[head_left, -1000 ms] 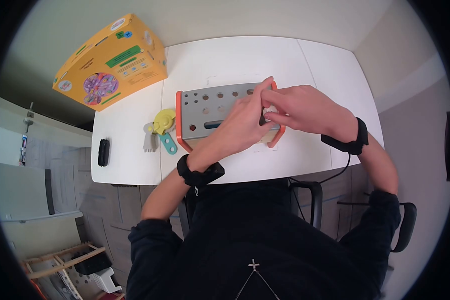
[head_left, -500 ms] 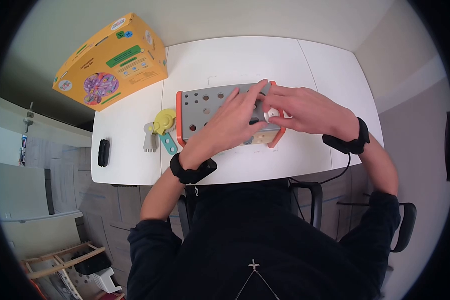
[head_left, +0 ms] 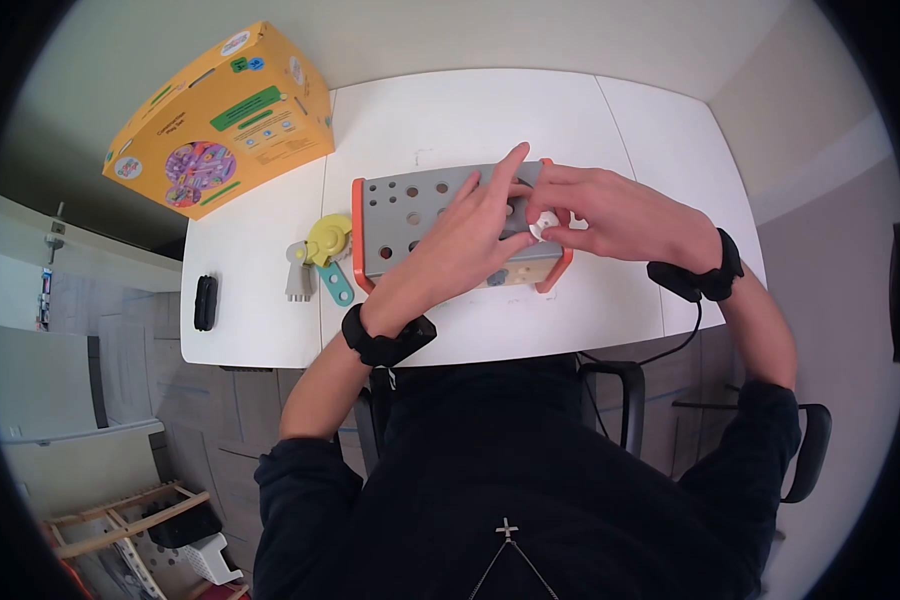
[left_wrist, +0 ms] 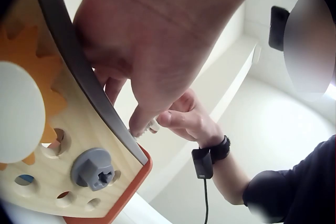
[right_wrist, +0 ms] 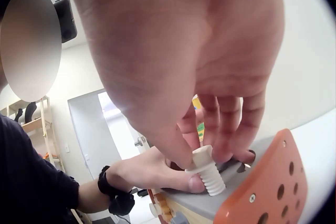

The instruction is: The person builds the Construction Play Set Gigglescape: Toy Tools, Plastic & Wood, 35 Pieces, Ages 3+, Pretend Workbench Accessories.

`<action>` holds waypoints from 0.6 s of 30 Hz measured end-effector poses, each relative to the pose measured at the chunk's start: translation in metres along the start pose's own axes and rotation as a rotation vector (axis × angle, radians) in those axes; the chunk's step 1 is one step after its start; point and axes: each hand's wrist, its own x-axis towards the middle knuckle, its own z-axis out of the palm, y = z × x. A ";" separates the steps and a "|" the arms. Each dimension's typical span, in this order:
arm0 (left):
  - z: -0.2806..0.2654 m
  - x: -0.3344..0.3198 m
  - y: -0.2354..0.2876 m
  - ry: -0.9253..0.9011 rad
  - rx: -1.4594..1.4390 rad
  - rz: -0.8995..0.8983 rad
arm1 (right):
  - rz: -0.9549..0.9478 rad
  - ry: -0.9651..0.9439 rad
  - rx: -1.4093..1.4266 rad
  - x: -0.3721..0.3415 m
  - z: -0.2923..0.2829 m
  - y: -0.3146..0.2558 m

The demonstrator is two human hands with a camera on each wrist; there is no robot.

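Observation:
A white toy screw (head_left: 544,226) with a ridged shank is pinched by my right hand (head_left: 615,215) over the right end of a grey-topped toy workbench (head_left: 395,225). In the right wrist view the screw (right_wrist: 211,178) leans, its threads exposed and its lower end close over the grey top. My left hand (head_left: 460,245) spreads across the bench top, its fingers mostly extended, the thumb right at the screw's threads. On the bench's wooden front, the left wrist view shows a grey bolt (left_wrist: 95,169) and an orange gear (left_wrist: 44,79).
Left of the bench lie a yellow round toy piece (head_left: 328,241), a grey toy piece (head_left: 297,272) and a teal strip with holes (head_left: 337,285). A black case (head_left: 206,303) lies near the table's left edge. A yellow box (head_left: 220,125) stands at the back left.
My left hand has drawn back to the left from the right hand, its fingers spreading. The white screw, mostly covered at first, now shows between the hands and has tilted.

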 end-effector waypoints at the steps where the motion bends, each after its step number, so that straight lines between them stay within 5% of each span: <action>1: 0.000 0.000 0.000 0.002 0.001 0.002 | 0.007 0.000 0.014 0.001 0.000 0.001; 8: 0.002 0.001 0.006 0.012 0.033 -0.030 | 0.019 0.037 -0.066 0.002 0.002 0.003; 14: 0.006 0.007 0.016 0.017 0.053 -0.092 | 0.271 -0.067 -0.494 0.012 0.001 -0.019; 18: 0.007 0.004 0.004 0.032 0.040 -0.091 | -0.001 0.150 -0.251 0.001 0.007 -0.001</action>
